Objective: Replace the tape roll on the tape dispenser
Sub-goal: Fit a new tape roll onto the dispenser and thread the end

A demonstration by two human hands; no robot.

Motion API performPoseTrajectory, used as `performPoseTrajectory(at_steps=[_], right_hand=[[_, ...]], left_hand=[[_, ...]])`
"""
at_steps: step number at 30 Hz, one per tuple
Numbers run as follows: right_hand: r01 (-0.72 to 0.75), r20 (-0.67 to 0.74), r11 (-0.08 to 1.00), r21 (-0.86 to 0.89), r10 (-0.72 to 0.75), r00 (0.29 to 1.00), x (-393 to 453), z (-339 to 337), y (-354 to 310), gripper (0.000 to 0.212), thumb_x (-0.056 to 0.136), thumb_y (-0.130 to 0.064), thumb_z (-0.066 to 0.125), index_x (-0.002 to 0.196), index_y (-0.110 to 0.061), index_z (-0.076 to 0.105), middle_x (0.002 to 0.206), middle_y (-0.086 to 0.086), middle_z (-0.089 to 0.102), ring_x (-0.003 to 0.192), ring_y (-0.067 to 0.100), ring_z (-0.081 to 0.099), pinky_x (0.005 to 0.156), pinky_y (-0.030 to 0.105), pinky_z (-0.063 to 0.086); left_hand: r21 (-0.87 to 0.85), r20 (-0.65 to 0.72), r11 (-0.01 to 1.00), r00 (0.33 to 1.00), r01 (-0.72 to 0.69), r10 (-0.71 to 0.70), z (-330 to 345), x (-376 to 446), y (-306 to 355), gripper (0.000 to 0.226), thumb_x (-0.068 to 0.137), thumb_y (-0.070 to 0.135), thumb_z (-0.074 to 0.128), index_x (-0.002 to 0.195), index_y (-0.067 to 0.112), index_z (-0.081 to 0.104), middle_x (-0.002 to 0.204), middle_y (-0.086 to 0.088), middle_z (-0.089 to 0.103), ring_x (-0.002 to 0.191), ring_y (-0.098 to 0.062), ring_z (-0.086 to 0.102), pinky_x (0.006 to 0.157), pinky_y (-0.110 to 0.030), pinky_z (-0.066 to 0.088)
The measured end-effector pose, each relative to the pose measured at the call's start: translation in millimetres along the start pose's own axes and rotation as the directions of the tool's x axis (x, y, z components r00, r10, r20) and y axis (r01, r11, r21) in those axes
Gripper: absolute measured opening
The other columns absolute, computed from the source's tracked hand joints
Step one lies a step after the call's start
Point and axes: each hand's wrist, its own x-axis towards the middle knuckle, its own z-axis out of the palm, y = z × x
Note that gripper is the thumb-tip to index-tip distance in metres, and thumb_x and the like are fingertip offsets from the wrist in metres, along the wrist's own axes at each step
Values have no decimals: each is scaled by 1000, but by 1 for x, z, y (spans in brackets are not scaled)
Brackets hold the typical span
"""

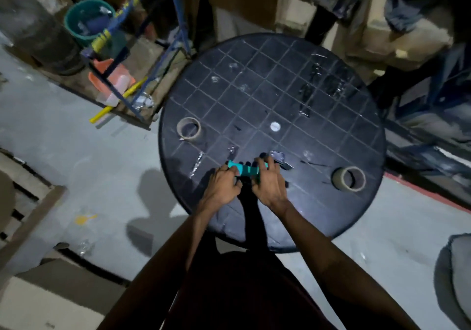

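A teal tape dispenser (pixel 245 171) lies at the near side of the round dark table (pixel 293 80). Both hands grip it: my left hand (pixel 222 185) holds its left end, and my right hand (pixel 269 182) wraps its right part, where a dark metal piece sticks out. One tape roll (pixel 349 179), with a brown core, lies flat on the table to the right of my hands. A thin, nearly bare cardboard roll (pixel 189 130) lies at the table's left edge. Part of the dispenser is hidden under my fingers.
Scraps of clear tape (pixel 197 162) are stuck on the table top. A blue metal rack (pixel 142 57) with an orange container and a yellow stick stands to the left, beside a green bucket (pixel 88 21). Cardboard boxes (pixel 46 301) lie on the grey floor at lower left.
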Motion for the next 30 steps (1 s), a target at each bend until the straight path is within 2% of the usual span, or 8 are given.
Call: performPoseTrajectory(at_steps=[6,11,16,20,23,26,28,30], right_hand=[[-150,-41,987,55,152,988,-64,-23,114,59,76,-14,67,134,-10,54,128,18,52,109,40,52,90,47,53],[-375,-66,901,218,397,915,-100,-41,190,46,83,-14,66,128,-12,57,131,16,50,110,40,53,84,48,55],[-477,-64,819,319,521,851,-129,-33,227,43,86,-13,65,128,-8,58,125,18,53,109,42,55,88,48,52],[-533,-27,727,433,602,798,-137,-20,237,42,85,-13,63,127,-10,57,123,16,54,110,39,56,86,45,52],[-555,29,651,518,635,772,-132,-13,246,35,84,-10,63,119,-7,58,116,17,57,104,39,60,88,41,52],[-557,45,621,551,645,763,-127,-9,249,34,85,-7,63,118,-2,57,112,20,57,104,40,59,89,38,48],[-560,45,612,559,651,757,-124,-9,252,37,86,-8,63,122,-1,56,115,20,57,106,39,58,90,38,47],[-570,58,609,552,654,755,-121,-9,255,37,86,-11,63,122,-4,56,116,18,56,106,38,59,89,38,48]], left_hand=[[10,101,996,991,-91,90,66,-12,84,32,84,26,63,113,13,65,111,-16,62,96,-36,65,87,-39,53],[25,175,976,962,-216,209,106,1,150,32,78,32,55,104,16,61,102,-11,62,96,-33,63,92,-35,48],[97,302,937,907,-337,294,147,32,210,41,77,36,53,114,19,60,111,-11,63,98,-32,64,90,-40,53],[190,346,897,883,-398,319,175,61,241,52,77,35,49,127,19,49,119,-13,58,111,-34,58,94,-47,50],[324,322,810,862,-489,391,192,77,264,74,81,30,63,146,16,30,136,-18,45,124,-38,44,99,-52,45],[441,360,733,850,-518,385,211,91,283,108,77,44,74,157,25,5,160,-19,11,139,-47,23,105,-62,36],[448,402,722,840,-527,364,225,104,285,111,77,49,72,157,34,-3,165,-15,-8,142,-52,13,106,-68,29],[465,388,700,836,-542,389,235,113,284,104,81,43,70,157,34,0,164,-17,-10,140,-55,17,107,-67,30]])
